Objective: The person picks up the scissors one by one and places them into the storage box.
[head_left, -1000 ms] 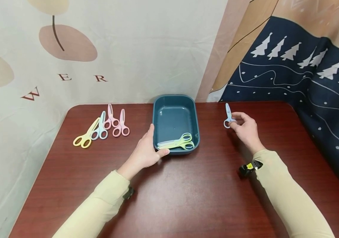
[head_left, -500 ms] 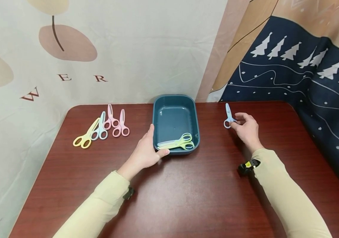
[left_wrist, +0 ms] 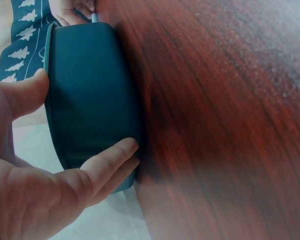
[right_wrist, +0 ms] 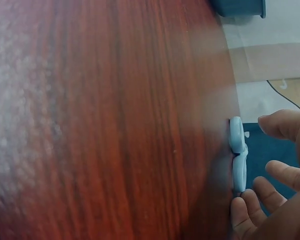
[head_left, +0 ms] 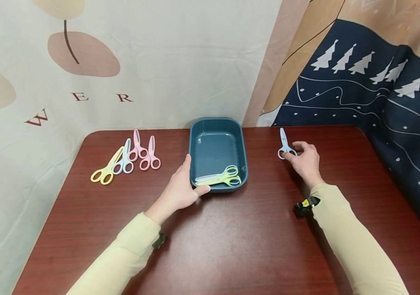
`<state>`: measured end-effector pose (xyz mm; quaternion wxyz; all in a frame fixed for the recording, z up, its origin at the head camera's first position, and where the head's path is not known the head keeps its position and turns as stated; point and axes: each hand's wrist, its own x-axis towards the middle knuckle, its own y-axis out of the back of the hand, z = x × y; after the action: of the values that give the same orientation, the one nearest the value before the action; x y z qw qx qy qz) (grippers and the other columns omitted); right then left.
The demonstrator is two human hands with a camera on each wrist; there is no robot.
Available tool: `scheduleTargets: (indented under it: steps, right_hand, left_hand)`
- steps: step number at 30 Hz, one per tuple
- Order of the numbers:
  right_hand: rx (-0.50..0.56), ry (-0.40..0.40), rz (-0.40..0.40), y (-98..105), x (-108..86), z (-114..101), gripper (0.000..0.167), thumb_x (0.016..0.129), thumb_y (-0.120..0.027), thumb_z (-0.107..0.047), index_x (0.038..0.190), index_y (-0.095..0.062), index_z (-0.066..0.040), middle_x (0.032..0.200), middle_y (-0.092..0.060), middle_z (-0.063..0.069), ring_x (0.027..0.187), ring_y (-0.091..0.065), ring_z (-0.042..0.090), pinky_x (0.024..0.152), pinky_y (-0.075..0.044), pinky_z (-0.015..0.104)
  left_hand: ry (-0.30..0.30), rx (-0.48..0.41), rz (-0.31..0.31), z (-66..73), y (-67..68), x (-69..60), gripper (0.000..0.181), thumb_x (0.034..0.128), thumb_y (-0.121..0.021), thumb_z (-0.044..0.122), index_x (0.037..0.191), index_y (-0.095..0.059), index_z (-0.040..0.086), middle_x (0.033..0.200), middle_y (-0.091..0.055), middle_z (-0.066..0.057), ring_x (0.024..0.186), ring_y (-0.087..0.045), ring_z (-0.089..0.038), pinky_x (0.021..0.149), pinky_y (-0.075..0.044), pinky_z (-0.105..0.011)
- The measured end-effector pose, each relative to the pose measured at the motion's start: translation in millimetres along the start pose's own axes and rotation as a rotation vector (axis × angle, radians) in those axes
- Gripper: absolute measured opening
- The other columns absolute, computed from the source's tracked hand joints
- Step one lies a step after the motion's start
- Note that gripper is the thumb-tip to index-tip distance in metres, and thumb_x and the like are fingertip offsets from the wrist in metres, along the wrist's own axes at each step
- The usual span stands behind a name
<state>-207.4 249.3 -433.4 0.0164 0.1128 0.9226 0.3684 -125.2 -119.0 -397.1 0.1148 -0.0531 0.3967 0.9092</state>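
Note:
My left hand (head_left: 178, 186) (left_wrist: 45, 185) holds the near left corner of a dark teal bin (head_left: 215, 149) (left_wrist: 90, 90), thumb on the rim and fingers along the outer wall. Green scissors (head_left: 222, 178) lie at the bin's near end, with a bluish pair (head_left: 231, 169) partly under them. My right hand (head_left: 305, 162) (right_wrist: 290, 210) is beside light blue scissors (head_left: 284, 141) (right_wrist: 237, 135) that rest on the table, blades away from me. Its thumb and fingers are spread around the handles in the right wrist view, the upper digit apart from them.
Left of the bin lie yellow scissors (head_left: 107, 168), another light blue pair (head_left: 124, 159) touching them, and two pink pairs (head_left: 136, 147) (head_left: 150, 155). Behind the brown table (head_left: 247, 241) hang a pale cloth (head_left: 158, 61) and a navy cloth (head_left: 361, 94).
My right fingers have loosened from the light blue scissors, and both handle loops now show. Those scissors have shifted very slightly. My left hand and the bin have stayed put.

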Motion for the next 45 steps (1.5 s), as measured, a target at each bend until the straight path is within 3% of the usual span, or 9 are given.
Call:
scheduleTargets:
  steps: [11,22,30,38,45]
  right_hand:
    - [-0.048,-0.009,-0.05,-3.4,3.0,-3.2,0.055,0.094,-0.073,-0.021,0.137,-0.056,0.009,0.13,-0.057,0.03,0.121,-0.047,0.043,0.098,-0.042,0.054]
    - [-0.13,-0.039,-0.08,-6.4,6.7,-6.1,0.058,0.094,-0.074,-0.024,0.136,-0.055,0.01,0.128,-0.057,0.033,0.125,-0.041,0.046,0.107,-0.031,0.056]
    - [-0.177,-0.065,-0.119,-6.6,7.2,-6.7,0.057,0.096,-0.072,-0.026,0.136,-0.056,0.01,0.129,-0.051,0.033,0.128,-0.035,0.048,0.104,-0.034,0.057]
    - [-0.209,0.002,-0.126,-5.5,7.4,-8.0,0.052,0.093,-0.075,-0.023,0.128,-0.06,0.012,0.118,-0.054,0.032,0.121,-0.04,0.046,0.103,-0.03,0.056]
    - [-0.23,-0.017,-0.163,-3.4,5.9,-10.0,0.051,0.093,-0.074,-0.023,0.13,-0.06,0.01,0.126,-0.049,0.033,0.119,-0.038,0.048,0.098,-0.036,0.057]
  left_hand:
    - [0.001,0.003,-0.001,0.7,0.6,0.4,0.112,0.0897,-0.081,0.03,0.164,-0.003,-0.003,0.167,-0.021,-0.028,0.152,-0.03,-0.041,0.122,-0.029,-0.052]
    - [0.001,-0.001,0.0,-0.7,0.0,0.5,0.112,0.0898,-0.081,0.03,0.164,-0.003,-0.004,0.167,-0.02,-0.028,0.153,-0.028,-0.041,0.123,-0.028,-0.052]
    - [0.003,0.002,-0.002,0.5,0.7,0.4,0.112,0.0898,-0.081,0.03,0.164,-0.003,-0.003,0.168,-0.02,-0.027,0.153,-0.028,-0.04,0.123,-0.029,-0.052]
    - [-0.008,0.003,0.007,-1.4,-0.4,1.3,0.112,0.0888,-0.081,0.03,0.163,-0.005,-0.004,0.167,-0.022,-0.028,0.152,-0.03,-0.041,0.122,-0.029,-0.054]
    - [-0.01,0.007,0.009,-0.9,-0.4,1.0,0.111,0.089,-0.081,0.03,0.163,-0.005,-0.005,0.168,-0.02,-0.027,0.152,-0.029,-0.042,0.122,-0.029,-0.053]
